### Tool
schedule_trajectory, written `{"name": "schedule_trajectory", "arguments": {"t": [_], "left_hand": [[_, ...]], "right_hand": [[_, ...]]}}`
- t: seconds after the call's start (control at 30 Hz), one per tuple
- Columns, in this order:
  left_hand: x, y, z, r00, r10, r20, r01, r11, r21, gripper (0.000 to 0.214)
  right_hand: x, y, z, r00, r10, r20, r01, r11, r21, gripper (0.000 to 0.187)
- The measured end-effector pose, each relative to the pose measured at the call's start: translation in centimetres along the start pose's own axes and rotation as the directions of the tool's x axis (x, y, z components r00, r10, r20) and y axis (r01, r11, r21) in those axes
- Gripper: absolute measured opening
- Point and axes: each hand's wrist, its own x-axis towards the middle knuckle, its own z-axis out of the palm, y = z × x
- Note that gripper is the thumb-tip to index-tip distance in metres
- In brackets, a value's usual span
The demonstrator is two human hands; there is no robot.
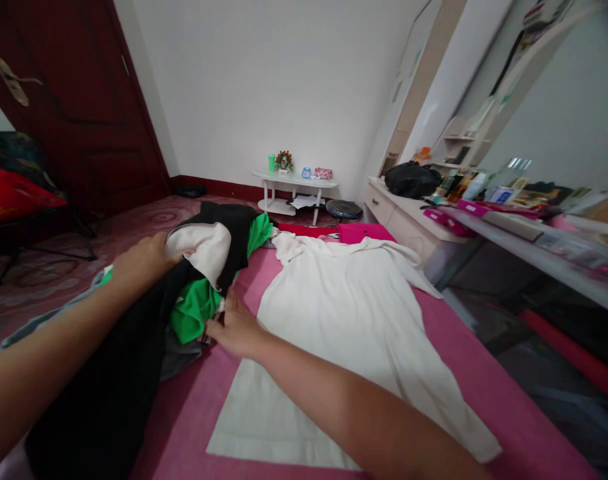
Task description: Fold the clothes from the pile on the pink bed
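Loosely, an off-white cloth [210, 252] lies over a long black fabric garment [119, 380] on the left of the pink cloth cover [184, 433]. The left hand [151, 257] touches its near edge; whether it clamps there, I cannot tell. The right hand [241, 327] meets a bright green cloth [191, 312], its grip unclear, beside a spread-out white fabric shirt [344, 300].

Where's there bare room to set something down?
Two bare strips of pink cloth: one between the white garment and the clothes pile, another along the garment's right edge. Crowded: the pile, where left hand and right hand are.
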Motion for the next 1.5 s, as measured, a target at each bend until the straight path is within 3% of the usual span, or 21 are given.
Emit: {"name": "schedule_trajectory", "arguments": {"t": [0.03, 0.1, 0.13, 0.17, 0.23, 0.3, 0.37, 0.4, 0.43, 0.47, 0.57, 0.63, 0.83, 0.93, 1.0, 1.07, 1.13, 1.23, 1.33, 1.5], "left_hand": [[-1.0, 0.7, -0.8, 0.998, 0.030, -0.063, -0.028, 0.999, 0.036, 0.060], [-3.5, 2.0, -2.4, 0.966, 0.136, -0.221, -0.118, 0.989, 0.091, 0.049], [-4.9, 2.6, -3.2, 0.930, 0.204, -0.306, -0.182, 0.978, 0.097, 0.045], [-6.4, 3.2, -3.9, 0.888, 0.286, -0.360, -0.270, 0.958, 0.093, 0.043], [-10.0, 4.0, -4.8, 0.804, 0.483, -0.348, -0.501, 0.864, 0.041, 0.039], [-14.2, 4.4, -4.6, 0.678, 0.706, -0.203, -0.731, 0.676, -0.092, 0.034], [-18.3, 4.3, -3.5, 0.469, 0.882, -0.046, -0.859, 0.444, -0.254, 0.034], [-20.1, 4.2, -2.7, 0.399, 0.917, 0.006, -0.872, 0.381, -0.307, 0.040], [-21.6, 4.0, -1.9, 0.359, 0.933, 0.030, -0.872, 0.346, -0.347, 0.048], [-22.7, 3.8, -1.2, 0.350, 0.936, 0.039, -0.863, 0.338, -0.374, 0.054], [-24.0, 3.6, 0.3, 0.407, 0.913, 0.004, -0.829, 0.371, -0.419, 0.047], [-23.7, 3.9, 0.7, 0.419, 0.908, -0.017, -0.825, 0.373, -0.425, 0.040], [-22.9, 5.2, 1.3, 0.425, 0.903, -0.054, -0.824, 0.362, -0.437, 0.033], [-22.8, 5.4, 1.3, 0.454, 0.889, -0.065, -0.788, 0.367, -0.494, 0.029], [-22.4, 5.6, 0.8, 0.497, 0.866, -0.050, -0.726, 0.384, -0.571, 0.026], [-21.5, 5.7, -0.1, 0.573, 0.819, 0.002, -0.606, 0.425, -0.672, 0.024], [-20.3, 5.6, -1.2, 0.679, 0.732, 0.049, -0.453, 0.471, -0.757, 0.024], [-18.5, 5.2, -2.6, 0.801, 0.596, 0.056, -0.310, 0.493, -0.813, 0.028], [-17.4, 4.5, -3.2, 0.829, 0.560, 0.021, -0.326, 0.512, -0.795, 0.031], [-17.4, 3.6, -2.4, 0.799, 0.601, -0.035, -0.416, 0.510, -0.752, 0.027]], "right_hand": [[-2.3, -0.1, -0.7, 0.992, -0.066, 0.107, 0.074, 0.994, -0.074, 0.086], [-7.3, -0.3, -2.4, 0.925, -0.222, 0.308, 0.273, 0.953, -0.131, 0.069], [-9.9, -0.4, -3.3, 0.885, -0.284, 0.370, 0.348, 0.930, -0.118, 0.059], [-12.5, -0.5, -4.2, 0.873, -0.315, 0.373, 0.375, 0.922, -0.097, 0.052], [-17.5, -0.6, -6.4, 0.932, -0.269, 0.241, 0.302, 0.947, -0.109, 0.040], [-22.3, -0.1, -8.9, 0.984, -0.169, -0.053, 0.155, 0.966, -0.205, 0.031], [-26.6, 1.2, -11.8, 0.936, -0.140, -0.322, 0.033, 0.948, -0.317, 0.027], [-28.7, 2.1, -13.3, 0.902, -0.119, -0.415, -0.043, 0.932, -0.359, 0.025], [-30.6, 3.1, -14.6, 0.876, -0.097, -0.473, -0.113, 0.911, -0.396, 0.024], [-32.5, 4.2, -15.7, 0.861, -0.062, -0.505, -0.191, 0.881, -0.433, 0.025], [-36.6, 6.8, -17.6, 0.842, 0.138, -0.522, -0.423, 0.768, -0.480, 0.059], [-37.8, 7.8, -17.6, 0.811, 0.245, -0.531, -0.520, 0.716, -0.465, 0.073], [-35.9, 8.8, -16.3, 0.699, 0.272, -0.661, -0.598, 0.730, -0.332, 0.064], [-34.7, 9.0, -16.3, 0.664, 0.278, -0.694, -0.562, 0.798, -0.217, 0.066], [-34.4, 8.8, -16.5, 0.685, 0.301, -0.663, -0.502, 0.855, -0.132, 0.070], [-34.4, 8.4, -16.9, 0.724, 0.333, -0.603, -0.434, 0.901, -0.024, 0.075], [-34.5, 7.8, -17.4, 0.732, 0.351, -0.583, -0.392, 0.918, 0.060, 0.072], [-34.6, 7.1, -18.2, 0.668, 0.319, -0.673, -0.372, 0.926, 0.070, 0.055], [-34.7, 6.8, -18.7, 0.636, 0.275, -0.721, -0.355, 0.934, 0.044, 0.049], [-34.8, 6.9, -18.8, 0.666, 0.283, -0.690, -0.307, 0.947, 0.092, 0.052]]}}
